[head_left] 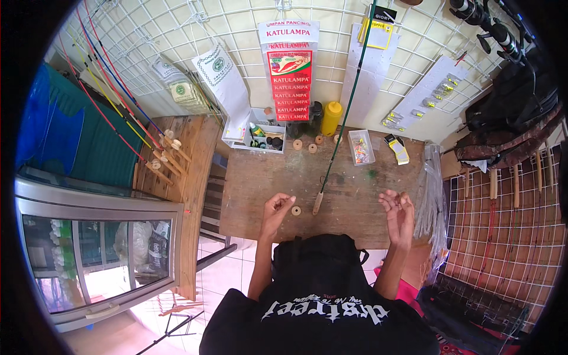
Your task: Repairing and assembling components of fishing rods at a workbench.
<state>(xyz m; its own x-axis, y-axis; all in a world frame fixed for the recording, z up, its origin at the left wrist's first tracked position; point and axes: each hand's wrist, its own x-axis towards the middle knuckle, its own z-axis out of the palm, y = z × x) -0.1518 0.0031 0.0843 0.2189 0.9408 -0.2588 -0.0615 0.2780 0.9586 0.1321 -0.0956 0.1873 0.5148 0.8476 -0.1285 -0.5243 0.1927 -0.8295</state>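
Note:
My left hand (277, 212) is held over the near part of the wooden table, thumb and forefinger pinched. Just right of its fingertips lies a small pale ring (296, 210) with a hole. Over the table's right side, my right hand (400, 220) is raised with thumb and forefinger pressed together and the other fingers loosely curled. Anything thin in either pinch is too small to see. Between the hands, a dark green fishing rod (339, 133) rests its light handle (318, 203) on the table and slants up toward the wall grid.
Several wooden rings (312, 148) lie at the back of the table (260, 177), near a white divided box (273, 148), a yellow squeeze bottle (332, 118) and a clear box of small colourful pieces (361, 148). A glass-fronted cabinet (97, 254) stands left; clear plastic sleeves (430, 201) hang right.

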